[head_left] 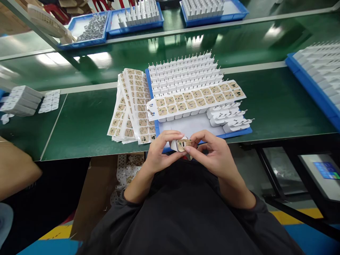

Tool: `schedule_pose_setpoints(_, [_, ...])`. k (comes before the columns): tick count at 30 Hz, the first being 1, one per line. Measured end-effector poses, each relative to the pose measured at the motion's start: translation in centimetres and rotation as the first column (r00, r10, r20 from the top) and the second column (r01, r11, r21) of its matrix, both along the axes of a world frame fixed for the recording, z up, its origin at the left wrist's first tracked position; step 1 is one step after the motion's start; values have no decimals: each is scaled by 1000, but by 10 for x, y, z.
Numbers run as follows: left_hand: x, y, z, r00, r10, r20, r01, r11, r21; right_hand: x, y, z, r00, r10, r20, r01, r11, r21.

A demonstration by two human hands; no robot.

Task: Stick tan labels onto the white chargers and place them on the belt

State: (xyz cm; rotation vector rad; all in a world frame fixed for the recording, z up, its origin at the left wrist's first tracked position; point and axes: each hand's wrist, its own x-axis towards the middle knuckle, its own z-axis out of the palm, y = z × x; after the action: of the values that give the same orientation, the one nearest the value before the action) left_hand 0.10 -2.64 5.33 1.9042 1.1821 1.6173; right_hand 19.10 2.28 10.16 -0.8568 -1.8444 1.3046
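A small white plug adapter [174, 146] is held by my left hand [160, 152] between thumb and fingers, just in front of the table edge. My right hand [215, 154] pinches a tan sticker [183, 144] against the adapter's face; dark slots show in it. Just beyond my hands lies a blue tray [240, 132] with rows of white adapters [183, 76], their metal pins pointing up. A sheet of tan stickers [198, 98] rests across these adapters. To the left, more sticker sheets [134, 102] are fanned in a pile, partly against the tray.
Another blue tray [313, 88] of adapters stands at the right. Blue trays with adapters [145, 14] and metal pins [94, 28] sit on the far ledge. White parts [23, 99] are stacked left, near another person's arm [16, 170]. A cardboard box [94, 191] stands below the table.
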Motion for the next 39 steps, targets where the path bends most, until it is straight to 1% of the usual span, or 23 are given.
schedule_pose_setpoints(7, [3,0,-2,1000,14,4,-14,1000,15,-5,0,0,998,-49,25,50,998,-30])
schedule_pose_setpoints(13, [5,1,-4,999,35,-13,-34,998,49,-11,-3,2,987,-134,94,129,990,60])
schedule_pose_setpoints(16, [6,1,-5,998,61,-34,-58,994,88,-13,-3,2,981,-152,120,140,985,103])
schedule_pose_setpoints(18, [7,0,-7,998,67,-15,-65,992,104,-13,-3,2,981,-144,131,131,986,103])
schedule_pose_setpoints(21, [9,0,-10,995,90,41,-94,990,109,-12,-2,-2,990,-82,118,78,996,35])
schedule_pose_setpoints(23, [11,0,-12,990,126,60,-132,984,116,-10,-2,-6,996,-39,82,43,998,-47])
schedule_pose_setpoints(25, [12,1,-12,988,134,72,-142,982,122,-9,-1,-11,1000,7,28,-3,990,-142])
schedule_pose_setpoints(27, [14,1,-12,990,104,90,-115,985,126,-9,-1,-15,997,66,-45,-74,969,-237])
schedule_pose_setpoints(29, [15,2,-13,989,80,124,-96,987,132,-10,0,-18,986,107,-131,-145,935,-324])
schedule_pose_setpoints(32, [17,2,-13,980,86,181,-112,984,141,-9,3,-20,955,131,-265,-237,874,-425])
schedule_pose_setpoints(34, [17,2,-14,976,91,199,-121,983,141,-7,6,-21,932,150,-330,-298,833,-466])
schedule_pose_setpoints(36, [17,3,-15,974,103,202,-133,981,142,-7,7,-23,922,165,-350,-329,811,-483])
schedule_pose_setpoints(37, [17,3,-17,974,114,197,-143,979,142,-8,6,-24,927,161,-339,-318,817,-481])
schedule_pose_setpoints(39, [19,4,-20,974,133,182,-162,975,152,-11,3,-27,953,119,-280,-237,866,-439])
